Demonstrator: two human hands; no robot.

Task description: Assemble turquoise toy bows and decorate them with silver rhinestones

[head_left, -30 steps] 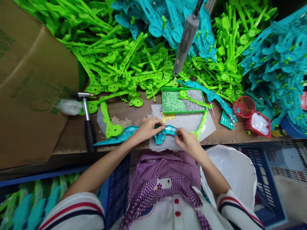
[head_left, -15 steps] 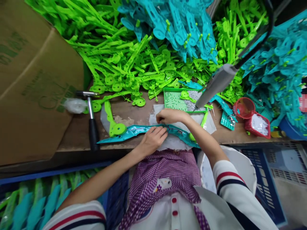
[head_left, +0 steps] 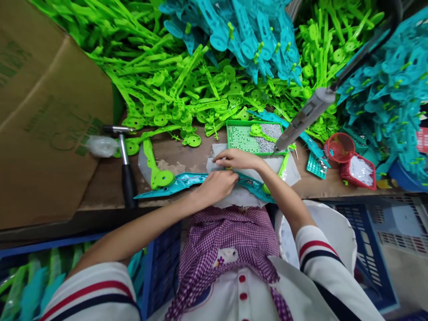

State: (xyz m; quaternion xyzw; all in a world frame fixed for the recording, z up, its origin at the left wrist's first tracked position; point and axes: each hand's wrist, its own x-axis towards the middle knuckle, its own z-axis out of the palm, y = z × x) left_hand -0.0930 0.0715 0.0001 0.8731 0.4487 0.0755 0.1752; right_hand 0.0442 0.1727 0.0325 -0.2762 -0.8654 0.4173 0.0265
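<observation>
A long, curved blue plastic shell [head_left: 189,179] lies across the front of the bench on a pale cloth, with a thin wire-like line along its inner side. My left hand [head_left: 221,183] is on the middle of it, fingers curled into a pinch; what sits between the fingertips is hidden. Just beyond, my right hand [head_left: 238,159] hovers over the shell's far edge, its fingers stretched out to the left and somewhat apart. A green plastic arm with a round end [head_left: 162,178] rests against the shell's left part.
A grey electric screwdriver [head_left: 304,118] hangs over a green tray of screws [head_left: 239,137]. To the left are a hammer [head_left: 124,162] and a cardboard box [head_left: 50,116]. Green parts [head_left: 160,84] and blue parts [head_left: 247,35] are heaped behind. Red containers [head_left: 357,171] stand at right.
My left hand has curled from flat fingers into a pinch and moved slightly right. My right hand has opened from a closed pose, its fingers now reaching left.
</observation>
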